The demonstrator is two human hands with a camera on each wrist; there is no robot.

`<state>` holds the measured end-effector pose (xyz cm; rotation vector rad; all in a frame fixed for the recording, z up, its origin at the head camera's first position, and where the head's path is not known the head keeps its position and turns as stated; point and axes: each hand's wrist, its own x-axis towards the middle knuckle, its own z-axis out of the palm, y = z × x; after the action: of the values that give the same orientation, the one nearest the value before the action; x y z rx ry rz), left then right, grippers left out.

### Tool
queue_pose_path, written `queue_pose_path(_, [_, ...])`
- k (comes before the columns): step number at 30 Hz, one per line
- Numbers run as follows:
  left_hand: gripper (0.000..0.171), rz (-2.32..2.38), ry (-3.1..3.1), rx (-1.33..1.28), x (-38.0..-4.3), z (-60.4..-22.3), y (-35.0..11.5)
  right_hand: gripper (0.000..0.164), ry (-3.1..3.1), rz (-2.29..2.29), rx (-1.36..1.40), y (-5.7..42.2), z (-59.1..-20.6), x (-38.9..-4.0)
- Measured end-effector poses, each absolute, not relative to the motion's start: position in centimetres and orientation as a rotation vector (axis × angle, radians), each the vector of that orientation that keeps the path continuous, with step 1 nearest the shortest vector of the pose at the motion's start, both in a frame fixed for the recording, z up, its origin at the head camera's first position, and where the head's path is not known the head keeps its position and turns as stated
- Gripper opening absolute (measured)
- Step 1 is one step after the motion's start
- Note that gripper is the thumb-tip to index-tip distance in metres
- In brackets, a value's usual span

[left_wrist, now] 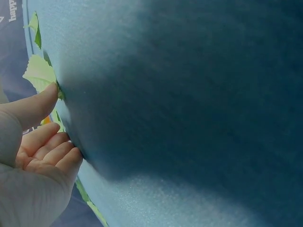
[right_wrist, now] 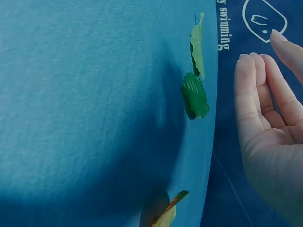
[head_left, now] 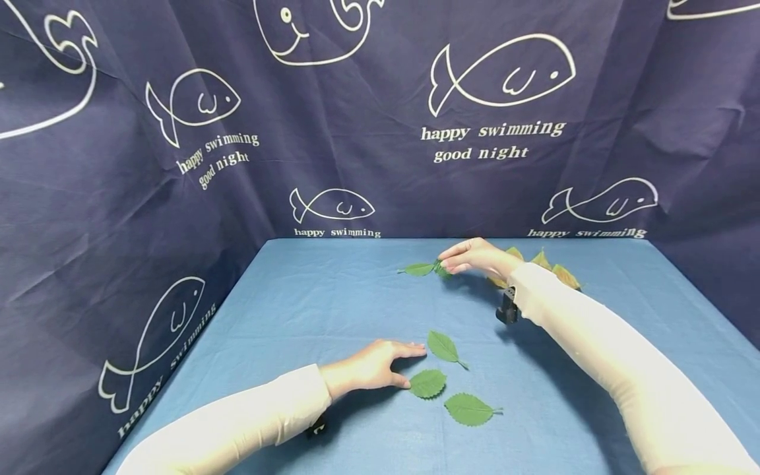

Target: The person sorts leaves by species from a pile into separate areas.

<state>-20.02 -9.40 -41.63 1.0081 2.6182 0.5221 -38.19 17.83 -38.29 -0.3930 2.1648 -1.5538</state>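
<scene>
My left hand (head_left: 369, 366) lies low over the blue table with thumb and fingers spread apart. Its thumb tip touches, or nearly touches, the edge of a serrated green leaf (head_left: 428, 384), which the left wrist view also shows beside the thumb (left_wrist: 45, 101). A second green leaf (head_left: 442, 346) lies just past the fingertips, and a third green leaf (head_left: 470, 410) nearer the front. Towards the back, my right hand (head_left: 477, 256) hovers beside two green leaves, one flat leaf (head_left: 419, 269) and one partly covered leaf (right_wrist: 194, 97). Nothing is between its extended fingers in the right wrist view.
Several yellowish leaves (head_left: 566, 276) lie at the back right, partly behind the right wrist and sleeve. A dark curtain (head_left: 356, 132) with white fish drawings rises along the back and sides of the blue table (head_left: 332, 297). A small black device (head_left: 507, 307) hangs under the right wrist.
</scene>
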Motion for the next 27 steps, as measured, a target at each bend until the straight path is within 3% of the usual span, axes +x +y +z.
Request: queue_pose_path(27, [0.062, 0.517, 2.608, 1.023, -20.0, -41.6, -9.2, 0.048, 2.064, -1.387, -0.488, 18.8, -39.6, -32.0])
